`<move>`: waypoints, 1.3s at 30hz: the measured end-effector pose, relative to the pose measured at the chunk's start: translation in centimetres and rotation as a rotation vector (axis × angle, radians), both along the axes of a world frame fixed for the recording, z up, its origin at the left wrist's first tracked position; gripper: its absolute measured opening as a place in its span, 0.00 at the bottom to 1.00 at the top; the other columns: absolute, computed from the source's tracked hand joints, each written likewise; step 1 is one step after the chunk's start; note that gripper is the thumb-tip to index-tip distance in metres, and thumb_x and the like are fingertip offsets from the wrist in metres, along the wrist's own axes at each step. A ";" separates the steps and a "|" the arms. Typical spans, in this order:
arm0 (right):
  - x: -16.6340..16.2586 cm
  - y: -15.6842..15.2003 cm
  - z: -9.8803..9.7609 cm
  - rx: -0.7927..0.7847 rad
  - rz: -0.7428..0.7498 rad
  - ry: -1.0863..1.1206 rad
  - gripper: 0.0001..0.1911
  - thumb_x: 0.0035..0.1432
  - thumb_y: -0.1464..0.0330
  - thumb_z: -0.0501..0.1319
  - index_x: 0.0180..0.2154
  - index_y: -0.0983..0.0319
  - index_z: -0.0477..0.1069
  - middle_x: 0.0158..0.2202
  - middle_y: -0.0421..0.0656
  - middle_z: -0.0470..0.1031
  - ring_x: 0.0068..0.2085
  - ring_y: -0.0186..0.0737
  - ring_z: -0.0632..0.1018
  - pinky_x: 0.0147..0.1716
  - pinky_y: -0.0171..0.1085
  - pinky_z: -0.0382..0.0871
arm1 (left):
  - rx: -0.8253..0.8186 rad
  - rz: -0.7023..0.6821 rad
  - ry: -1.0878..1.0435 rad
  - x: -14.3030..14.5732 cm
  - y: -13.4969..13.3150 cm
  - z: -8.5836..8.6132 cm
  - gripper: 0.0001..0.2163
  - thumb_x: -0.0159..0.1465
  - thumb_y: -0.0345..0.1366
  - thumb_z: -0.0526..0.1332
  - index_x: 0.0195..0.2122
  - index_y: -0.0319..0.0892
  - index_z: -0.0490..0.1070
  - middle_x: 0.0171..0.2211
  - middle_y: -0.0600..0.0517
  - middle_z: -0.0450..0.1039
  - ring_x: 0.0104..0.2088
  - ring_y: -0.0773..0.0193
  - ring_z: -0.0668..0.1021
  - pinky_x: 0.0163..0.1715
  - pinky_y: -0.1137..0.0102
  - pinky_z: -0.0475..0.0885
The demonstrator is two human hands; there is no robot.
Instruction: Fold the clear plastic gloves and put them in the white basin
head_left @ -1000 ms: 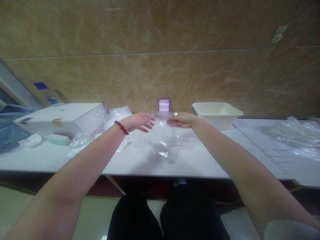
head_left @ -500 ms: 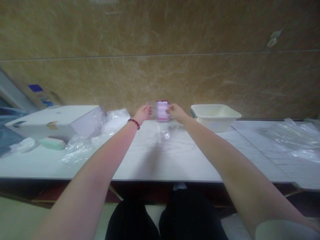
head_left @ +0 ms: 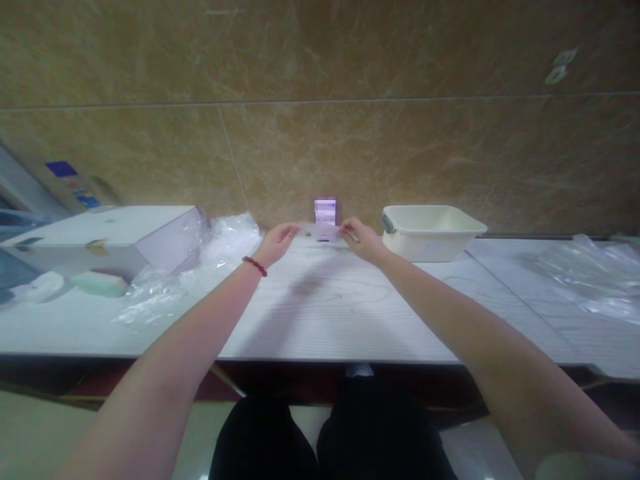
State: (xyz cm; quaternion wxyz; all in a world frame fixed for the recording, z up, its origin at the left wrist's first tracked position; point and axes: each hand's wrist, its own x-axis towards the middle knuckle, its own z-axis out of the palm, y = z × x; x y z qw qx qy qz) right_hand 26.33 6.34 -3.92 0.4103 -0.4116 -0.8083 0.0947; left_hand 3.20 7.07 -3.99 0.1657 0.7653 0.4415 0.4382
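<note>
My left hand (head_left: 277, 244), with a red bead bracelet on its wrist, pinches one end of a clear plastic bag (head_left: 311, 231). The other end is between the closed fingertips of my right hand (head_left: 363, 241). Stretched between the hands, the see-through plastic crosses in front of the lower part of a phone (head_left: 325, 209). That phone stands upright against the tiled wall with its screen lit. Whether anything lies inside the plastic I cannot tell.
A cream plastic bin (head_left: 431, 233) stands right of my right hand. Clear plastic bags (head_left: 595, 273) lie at the far right of the white table (head_left: 320, 327). On the left are a white box (head_left: 107, 233), crumpled clear plastic (head_left: 227, 243) and a pale green item (head_left: 100, 283).
My hands have moved slightly apart and lower. The clear plastic, which hung down below the phone before, is now drawn out level between them.
</note>
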 end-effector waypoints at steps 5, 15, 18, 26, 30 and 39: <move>1.0 -2.3 -3.9 -0.030 0.033 -0.135 0.10 0.53 0.66 0.48 0.35 0.62 0.63 0.34 0.43 0.70 0.36 0.34 0.70 0.37 0.33 0.61 | -0.041 -0.130 0.130 -0.5 -1.9 -4.1 0.11 0.55 0.41 0.51 0.33 0.44 0.69 0.37 0.49 0.70 0.40 0.62 0.69 0.45 0.68 0.59; 2.2 -6.3 -7.5 -0.172 0.108 -0.491 0.11 0.54 0.67 0.47 0.35 0.58 0.66 0.32 0.43 0.71 0.37 0.37 0.71 0.42 0.37 0.59 | -0.184 -0.428 0.323 -0.6 -4.1 -7.7 0.09 0.52 0.42 0.55 0.30 0.47 0.72 0.35 0.51 0.72 0.40 0.62 0.70 0.44 0.68 0.60; 2.5 -7.3 -7.7 -0.180 0.133 -0.537 0.14 0.55 0.66 0.45 0.36 0.58 0.67 0.34 0.44 0.71 0.40 0.38 0.70 0.47 0.41 0.54 | -0.175 -0.455 0.378 -1.2 -4.7 -7.4 0.11 0.51 0.44 0.56 0.32 0.47 0.72 0.35 0.50 0.72 0.42 0.62 0.69 0.46 0.67 0.58; 3.5 -8.0 -4.4 -0.239 0.226 -0.477 0.21 0.51 0.56 0.49 0.46 0.54 0.61 0.46 0.42 0.66 0.48 0.42 0.64 0.50 0.53 0.41 | -0.179 -0.295 0.246 -0.1 -5.2 -6.0 0.18 0.59 0.44 0.43 0.40 0.45 0.68 0.41 0.49 0.69 0.43 0.62 0.68 0.46 0.67 0.58; 1.2 -5.4 -5.0 -0.265 0.176 -0.270 0.21 0.57 0.62 0.39 0.48 0.58 0.60 0.47 0.43 0.64 0.49 0.35 0.64 0.48 0.40 0.54 | -0.048 -0.209 0.485 4.6 -6.3 -7.9 0.19 0.58 0.43 0.46 0.45 0.40 0.64 0.45 0.44 0.65 0.47 0.57 0.64 0.49 0.63 0.54; 0.4 0.3 -10.2 -0.229 0.212 -0.645 0.25 0.57 0.60 0.38 0.54 0.61 0.49 0.56 0.43 0.48 0.56 0.40 0.50 0.53 0.45 0.41 | -0.033 -0.006 0.855 7.3 -8.4 -11.1 0.24 0.59 0.46 0.39 0.55 0.42 0.46 0.56 0.45 0.47 0.55 0.52 0.50 0.49 0.51 0.43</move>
